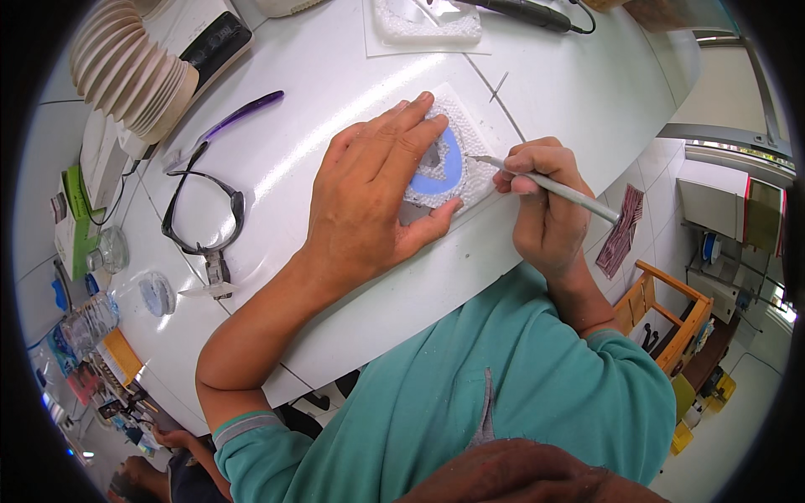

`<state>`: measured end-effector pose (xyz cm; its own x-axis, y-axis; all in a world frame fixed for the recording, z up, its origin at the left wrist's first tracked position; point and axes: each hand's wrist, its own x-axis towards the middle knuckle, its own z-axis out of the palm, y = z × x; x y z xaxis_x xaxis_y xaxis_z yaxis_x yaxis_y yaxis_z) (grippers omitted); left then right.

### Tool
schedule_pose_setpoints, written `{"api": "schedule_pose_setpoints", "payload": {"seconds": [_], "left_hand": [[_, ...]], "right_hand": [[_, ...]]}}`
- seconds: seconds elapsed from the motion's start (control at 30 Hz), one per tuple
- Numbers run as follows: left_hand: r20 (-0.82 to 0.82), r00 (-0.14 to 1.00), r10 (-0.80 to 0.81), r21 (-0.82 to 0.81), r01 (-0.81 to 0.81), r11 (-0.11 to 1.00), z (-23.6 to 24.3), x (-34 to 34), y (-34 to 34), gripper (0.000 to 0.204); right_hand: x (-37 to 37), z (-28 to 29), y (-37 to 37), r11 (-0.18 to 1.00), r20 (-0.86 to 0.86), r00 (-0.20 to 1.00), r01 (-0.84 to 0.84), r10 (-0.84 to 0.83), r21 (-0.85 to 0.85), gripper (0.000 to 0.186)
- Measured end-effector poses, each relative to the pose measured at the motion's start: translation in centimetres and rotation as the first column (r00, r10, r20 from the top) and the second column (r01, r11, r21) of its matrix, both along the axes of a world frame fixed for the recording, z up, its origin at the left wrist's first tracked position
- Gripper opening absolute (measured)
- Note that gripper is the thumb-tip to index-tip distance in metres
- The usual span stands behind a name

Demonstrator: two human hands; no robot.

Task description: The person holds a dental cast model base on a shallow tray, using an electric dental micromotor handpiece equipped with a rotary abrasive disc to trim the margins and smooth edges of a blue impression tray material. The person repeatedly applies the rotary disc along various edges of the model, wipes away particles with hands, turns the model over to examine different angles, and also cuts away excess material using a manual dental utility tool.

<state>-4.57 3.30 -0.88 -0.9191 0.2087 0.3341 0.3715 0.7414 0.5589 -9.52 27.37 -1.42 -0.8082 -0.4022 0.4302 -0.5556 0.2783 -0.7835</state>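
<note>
My left hand [365, 180] lies with its fingers stretched across a white, pebbly-textured slab [480, 180], its thumb against the slab's near side. Set into this slab is a smooth blue curved band [454, 172], arch-shaped, partly covered by my fingers. In a pen-like grip, my right hand [549, 201] is closed around a slim grey metal hand tool [580, 198]. The tool's thin tip points left onto the white texture, just right of the blue band. Whether the tip touches the surface, I cannot tell.
Dark-framed glasses [241, 216] lie left of my forearm, near a ribbed beige hose [126, 71]. Another white textured block [428, 32] and a black handpiece [528, 12] sit at the back. A glass jar [111, 250] stands far left. Another person [197, 469] is at lower left.
</note>
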Motion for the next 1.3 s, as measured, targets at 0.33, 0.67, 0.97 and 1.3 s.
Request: {"api": "schedule_pose_setpoints", "payload": {"seconds": [0.33,0.67,0.97,1.3], "left_hand": [[-0.016,1.000,-0.004,0.015,0.004,1.000,-0.02,-0.13,0.05,0.073],[0.000,1.000,-0.007,-0.013,0.007,1.000,-0.02,-0.13,0.22,0.077],[-0.048,0.999,0.003,-0.035,-0.005,0.999,-0.37,-0.09,0.21,0.073],[-0.064,0.997,0.039,0.004,-0.039,0.999,-0.08,0.20,0.29,0.079]], "right_hand": [[-0.29,-0.27,-0.08,1.000,0.011,1.000,0.015,-0.015,-0.022,0.006],[-0.44,0.17,-0.37,1.000,-0.015,1.000,0.000,0.000,0.014,0.010],[-0.37,0.55,-0.18,0.996,-0.140,0.989,-0.046,0.057,0.082,0.018],[-0.18,0.05,-0.24,0.999,-0.166,0.985,-0.050,0.053,0.018,0.015]]}}
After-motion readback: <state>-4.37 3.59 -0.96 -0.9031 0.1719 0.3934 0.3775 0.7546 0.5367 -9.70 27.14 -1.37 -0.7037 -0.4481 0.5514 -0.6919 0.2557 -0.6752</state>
